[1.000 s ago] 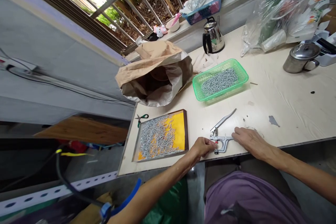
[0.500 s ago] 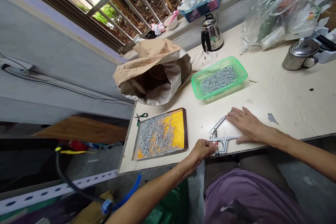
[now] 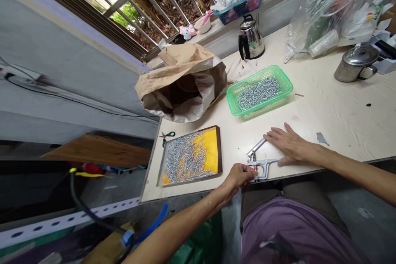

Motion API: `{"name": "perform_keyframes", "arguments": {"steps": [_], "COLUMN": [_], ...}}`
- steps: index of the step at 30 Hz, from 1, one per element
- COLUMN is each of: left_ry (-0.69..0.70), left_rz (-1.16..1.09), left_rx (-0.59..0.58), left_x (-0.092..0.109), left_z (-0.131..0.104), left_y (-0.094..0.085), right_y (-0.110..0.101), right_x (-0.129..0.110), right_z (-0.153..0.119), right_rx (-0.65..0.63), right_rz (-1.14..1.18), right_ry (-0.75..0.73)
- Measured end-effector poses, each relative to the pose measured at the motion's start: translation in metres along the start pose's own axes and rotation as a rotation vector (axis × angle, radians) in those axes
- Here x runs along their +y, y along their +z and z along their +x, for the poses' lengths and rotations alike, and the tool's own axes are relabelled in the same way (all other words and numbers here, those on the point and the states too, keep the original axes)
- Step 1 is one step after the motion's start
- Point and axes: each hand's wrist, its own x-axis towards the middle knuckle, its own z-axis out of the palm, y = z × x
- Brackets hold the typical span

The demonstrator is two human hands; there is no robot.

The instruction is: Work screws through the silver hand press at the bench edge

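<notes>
A silver pair of hand-press pliers (image 3: 262, 166) lies at the table's front edge, its two handles spread apart. The fingers of my left hand (image 3: 243, 174) are pinched together at the jaw end, beside a small red part; what sits between the fingertips is hidden. Over the handle ends rests my right hand (image 3: 287, 145), open, its fingers stretched out by the upper handle and its thumb near the lower one. Left of the pliers lies a shallow tray (image 3: 219, 150) with a yellow bottom, filled with many small silver metal pins. More such pins lie in a green plastic basket (image 3: 280, 101) farther back.
Small scissors (image 3: 167, 135) lie at the tray's left corner. Behind stands an open brown paper bag (image 3: 185, 60). A steel kettle (image 3: 252, 39), a lidded steel mug (image 3: 352, 66) and a clear plastic bag (image 3: 324, 16) stand toward the back. A grey scrap (image 3: 321, 138) lies at right.
The view has shifted slightly. My right fingers have moved a little nearer the upper handle's end; my left hand stays at the jaw.
</notes>
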Motion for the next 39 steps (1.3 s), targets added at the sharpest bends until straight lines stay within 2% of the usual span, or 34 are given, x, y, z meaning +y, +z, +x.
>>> {"name": "perform_keyframes", "arguments": {"steps": [7, 9, 11, 13, 14, 16, 19, 24, 28, 31, 35, 39], "left_ry": [-0.005, 0.047, 0.202, 0.45, 0.579, 0.79, 0.953, 0.965, 0.915, 0.907, 0.914, 0.91], "left_rz": [0.056, 0.185, 0.379, 0.561, 0.634, 0.757, 0.905, 1.027, 1.085, 1.079, 1.035, 1.002], "left_rx": [-0.009, 0.063, 0.237, 0.402, 0.446, 0.457, 0.406, 0.264, 0.255, 0.238, 0.236, 0.239], "left_x": [-0.007, -0.011, -0.014, -0.014, -0.012, -0.005, 0.011, 0.031, 0.038, 0.04, 0.041, 0.045], "left_z": [0.002, -0.001, -0.005, -0.007, -0.006, 0.001, 0.018, 0.036, 0.037, 0.039, 0.044, 0.049], "left_y": [-0.001, -0.002, -0.002, 0.001, 0.003, 0.011, 0.023, 0.029, 0.03, 0.032, 0.035, 0.034], "right_y": [-0.002, -0.003, -0.003, -0.002, 0.0, 0.006, 0.015, 0.013, 0.002, 0.001, 0.006, 0.009], "right_x": [-0.006, -0.009, -0.012, -0.014, -0.014, -0.014, -0.012, -0.009, -0.01, -0.007, -0.001, 0.0], "right_z": [-0.007, -0.008, -0.011, -0.012, -0.013, -0.013, -0.013, -0.019, -0.021, -0.019, -0.015, -0.013], "right_rx": [0.062, 0.06, 0.06, 0.084, 0.103, 0.142, 0.176, 0.141, 0.076, 0.082, 0.107, 0.143], "right_rz": [0.003, 0.01, 0.018, 0.016, 0.013, 0.008, 0.01, 0.002, -0.031, -0.075, -0.067, -0.033], "right_ry": [-0.008, 0.007, 0.014, 0.006, -0.001, -0.007, -0.005, 0.078, 0.173, 0.161, 0.069, 0.08]}}
